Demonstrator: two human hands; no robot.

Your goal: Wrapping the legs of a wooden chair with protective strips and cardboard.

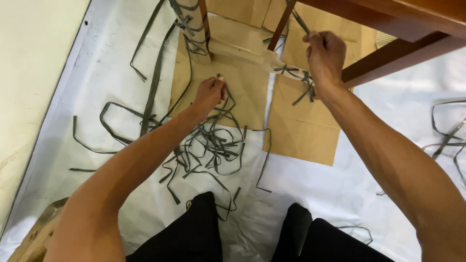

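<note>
Floor under white sheet (340,194), brown paper (301,126) spread at centre. Wooden furniture legs (388,56) upper right, one wrapped leg (196,39) upper centre. Left hand (209,93), centre frame, grip pinched together on dark strap (228,104) above tangled strap pile (208,145). Right hand (324,53), upper right, grip closed on a strap end (301,22) by leg. Loose strips (449,131) far right. Knees in black trousers (194,233) bottom centre.

Below the left hand (209,92) a tangle of grey straps (208,145) clutters the floor, wooden legs (388,53) crowd the right hand (324,54), while bare white sheet (310,179) lies open between.
</note>
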